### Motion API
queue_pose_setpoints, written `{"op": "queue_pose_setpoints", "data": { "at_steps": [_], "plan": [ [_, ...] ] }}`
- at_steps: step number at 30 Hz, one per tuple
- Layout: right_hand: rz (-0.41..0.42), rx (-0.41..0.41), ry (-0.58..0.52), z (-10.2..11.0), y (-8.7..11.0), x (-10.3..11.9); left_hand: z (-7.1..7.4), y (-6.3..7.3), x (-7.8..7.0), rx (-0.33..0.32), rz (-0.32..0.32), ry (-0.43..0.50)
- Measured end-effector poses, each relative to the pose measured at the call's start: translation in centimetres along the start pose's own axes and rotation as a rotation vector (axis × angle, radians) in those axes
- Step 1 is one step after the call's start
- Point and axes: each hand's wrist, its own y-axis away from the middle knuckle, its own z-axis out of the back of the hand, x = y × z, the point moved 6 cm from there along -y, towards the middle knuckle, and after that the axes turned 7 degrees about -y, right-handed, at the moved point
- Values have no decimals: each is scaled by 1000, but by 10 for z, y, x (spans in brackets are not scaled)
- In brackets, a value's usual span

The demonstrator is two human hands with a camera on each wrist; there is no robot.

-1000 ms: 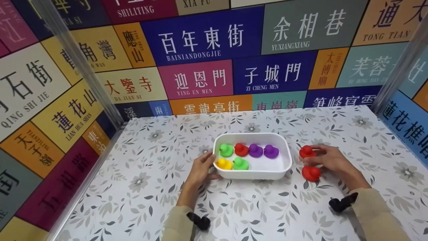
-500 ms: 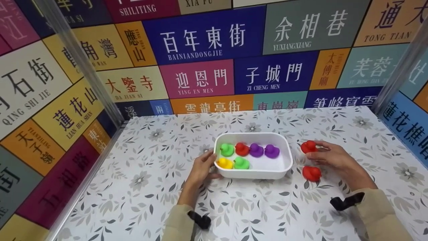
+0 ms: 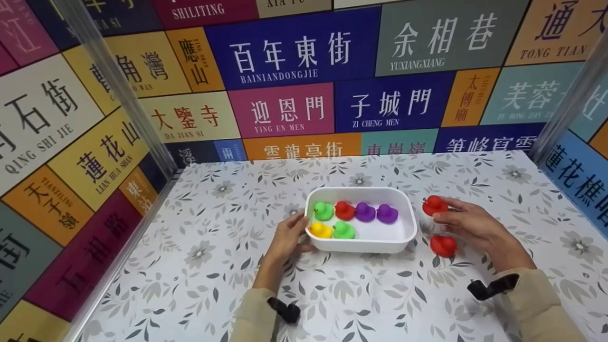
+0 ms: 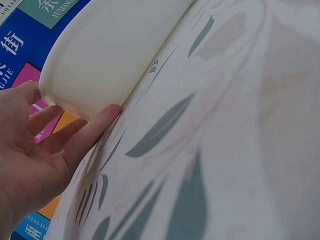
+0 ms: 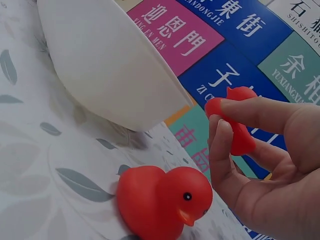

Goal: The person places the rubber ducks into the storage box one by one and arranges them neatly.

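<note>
A white plastic box stands on the table with several small rubber ducks inside. My left hand holds the box by its left end, fingertips at the rim and thumb low near the table, as the left wrist view shows on the box wall. My right hand pinches a red rubber duck between thumb and fingers, to the right of the box. A second red duck sits on the table just below that hand, its orange bill and black eye visible in the right wrist view.
In the box, a green duck, a red duck and two purple ducks line the back. A yellow duck and another green duck sit in front. Sign-covered panels border the leaf-patterned table.
The pinched red duck has shifted slightly up and left in the head view, with my right hand around it and farther from the other red duck. My left hand stays on the box.
</note>
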Motion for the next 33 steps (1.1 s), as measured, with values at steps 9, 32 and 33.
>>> {"op": "queue_pose_setpoints", "data": {
  "at_steps": [9, 32, 33],
  "plan": [
    [15, 73, -125, -9, 5, 6, 0, -1, 1, -12, 25, 4],
    [-12, 149, 129, -60, -6, 28, 0, -1, 2, -9, 40, 0],
    [-15, 154, 136, -63, -6, 28, 0, -1, 2, -7, 40, 5]
  ]
}}
